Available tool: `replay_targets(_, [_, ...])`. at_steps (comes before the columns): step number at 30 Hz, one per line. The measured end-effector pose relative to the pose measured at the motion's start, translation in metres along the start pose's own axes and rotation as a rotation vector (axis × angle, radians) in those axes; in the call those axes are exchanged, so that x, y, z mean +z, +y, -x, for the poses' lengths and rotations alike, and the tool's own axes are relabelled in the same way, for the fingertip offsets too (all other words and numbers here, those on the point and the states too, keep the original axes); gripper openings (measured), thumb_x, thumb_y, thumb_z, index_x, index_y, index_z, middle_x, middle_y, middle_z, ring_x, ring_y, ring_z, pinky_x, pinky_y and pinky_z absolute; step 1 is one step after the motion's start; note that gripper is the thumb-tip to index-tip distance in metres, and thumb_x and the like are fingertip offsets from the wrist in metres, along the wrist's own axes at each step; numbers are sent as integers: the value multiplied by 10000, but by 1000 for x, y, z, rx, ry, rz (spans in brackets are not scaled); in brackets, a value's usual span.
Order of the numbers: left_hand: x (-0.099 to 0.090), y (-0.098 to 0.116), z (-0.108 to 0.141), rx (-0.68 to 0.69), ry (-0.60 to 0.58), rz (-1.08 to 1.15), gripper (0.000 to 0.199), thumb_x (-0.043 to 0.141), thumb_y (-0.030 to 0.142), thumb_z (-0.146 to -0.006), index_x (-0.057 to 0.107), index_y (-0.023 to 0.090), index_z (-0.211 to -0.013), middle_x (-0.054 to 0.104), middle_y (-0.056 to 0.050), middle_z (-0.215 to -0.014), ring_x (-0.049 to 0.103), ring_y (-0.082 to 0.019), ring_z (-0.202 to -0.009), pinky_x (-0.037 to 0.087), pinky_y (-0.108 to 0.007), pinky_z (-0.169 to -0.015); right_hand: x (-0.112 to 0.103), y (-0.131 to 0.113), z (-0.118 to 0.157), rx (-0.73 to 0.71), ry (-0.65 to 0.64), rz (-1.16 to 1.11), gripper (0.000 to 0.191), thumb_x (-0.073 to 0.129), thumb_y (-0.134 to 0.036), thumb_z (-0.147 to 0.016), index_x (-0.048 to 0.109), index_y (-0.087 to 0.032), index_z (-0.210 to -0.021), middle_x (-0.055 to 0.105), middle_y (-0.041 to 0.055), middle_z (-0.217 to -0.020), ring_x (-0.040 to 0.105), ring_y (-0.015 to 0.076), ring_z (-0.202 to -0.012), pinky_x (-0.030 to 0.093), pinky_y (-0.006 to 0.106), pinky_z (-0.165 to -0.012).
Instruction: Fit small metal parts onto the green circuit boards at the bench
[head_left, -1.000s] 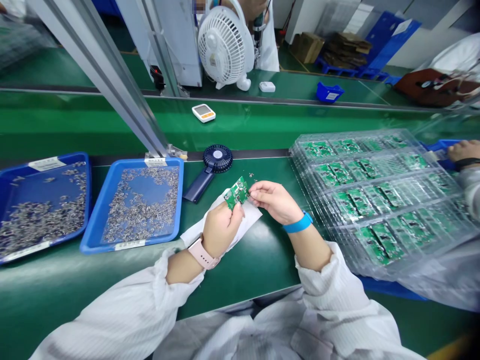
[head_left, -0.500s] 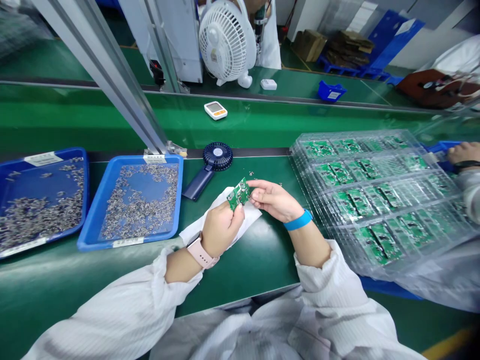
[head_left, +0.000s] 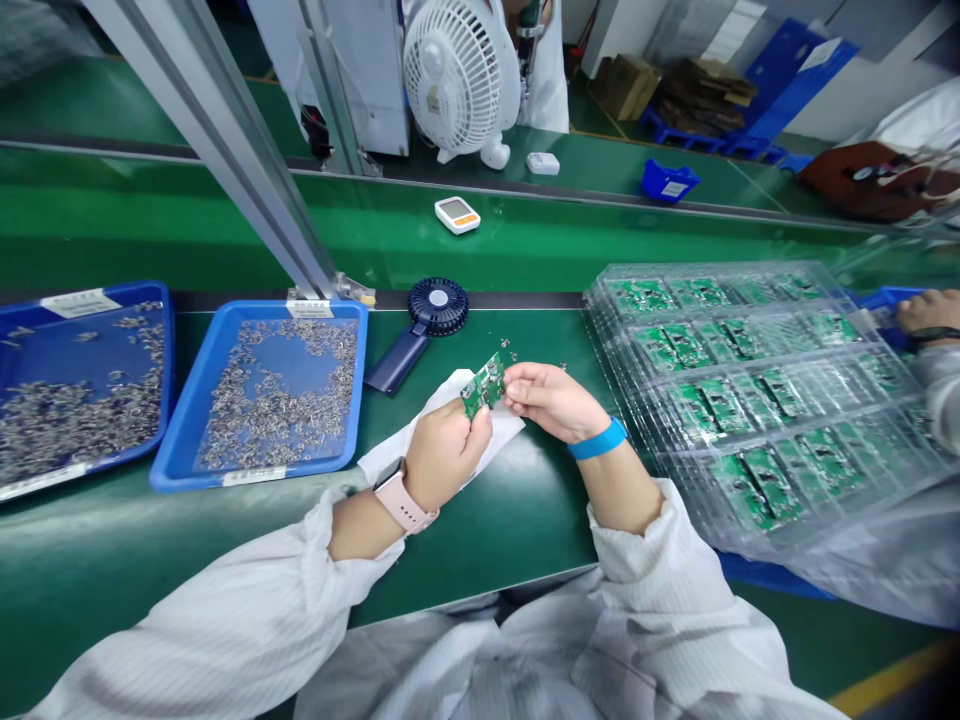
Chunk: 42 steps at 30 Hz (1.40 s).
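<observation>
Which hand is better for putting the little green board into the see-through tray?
Probably the right hand. It sits closer to the see-through tray than the left hand does, and its fingertips already touch the little green board.

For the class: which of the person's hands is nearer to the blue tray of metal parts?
Left. The left hand sits right of the blue tray, apart from it; the right hand lies farther right, past the green circuit board.
</observation>
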<state>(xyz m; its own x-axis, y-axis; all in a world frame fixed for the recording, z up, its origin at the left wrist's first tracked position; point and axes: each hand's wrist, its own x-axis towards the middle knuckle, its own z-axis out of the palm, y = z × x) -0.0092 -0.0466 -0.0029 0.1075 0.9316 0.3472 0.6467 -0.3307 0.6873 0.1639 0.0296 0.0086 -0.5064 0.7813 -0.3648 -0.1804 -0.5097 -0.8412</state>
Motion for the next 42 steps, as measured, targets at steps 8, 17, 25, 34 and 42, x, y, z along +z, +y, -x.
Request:
replay_targets(8, [2, -2, -4, -163, -11, 238, 435, 362, 350, -966, 597, 178, -643, 633, -39, -625, 607, -162, -621, 460, -297, -644, -2, -8, 6, -85, -1, 155, 394, 838, -377, -690, 673, -184, -990, 646, -16, -696, 559, 94, -632, 453, 230, -612])
replay_targets(17, [3, -7, -7, -517, -46, 763, 517, 555, 621, -827, 584, 141, -636, 563, -20, -550, 525, -123, -496, 437, -237, -490, 10, -12, 21, -766, 79, 1127, 107, 646, -292, -889, 703, -201, -882, 649, 27, -790, 582, 147, -737, 465, 275, -709])
replay_targets(25, [-3, -5, -6, -448, -240, 848, 641, 548, 742, -770, 638, 119, -649, 612, -63, -574, 529, -150, -523, 423, -267, -518, 21, 0, 68, -907, 247, 1514, 159, 515, -226, -955, 656, -183, -895, 652, 50, -802, 576, 171, -779, 465, 293, -747])
replay_targets(34, [1, -9, -7, -326, -342, 741, 633, 460, 726, -835, 676, 148, -695, 619, -48, -601, 535, -151, -547, 410, -249, -522, 26, -31, 207, -666, 339, 1529, 139, 497, -188, -935, 624, -221, -890, 629, 38, -799, 556, 164, -757, 454, 289, -687])
replay_targets(42, [2, -9, -7, -344, -394, 688, 601, 509, 729, -793, 677, 162, -686, 623, -53, -620, 538, -169, -570, 426, -260, -533, -45, -120, 244, -468, 724, 1510, 137, 547, -249, -882, 664, -205, -824, 662, 18, -741, 582, 145, -655, 448, 262, -621])
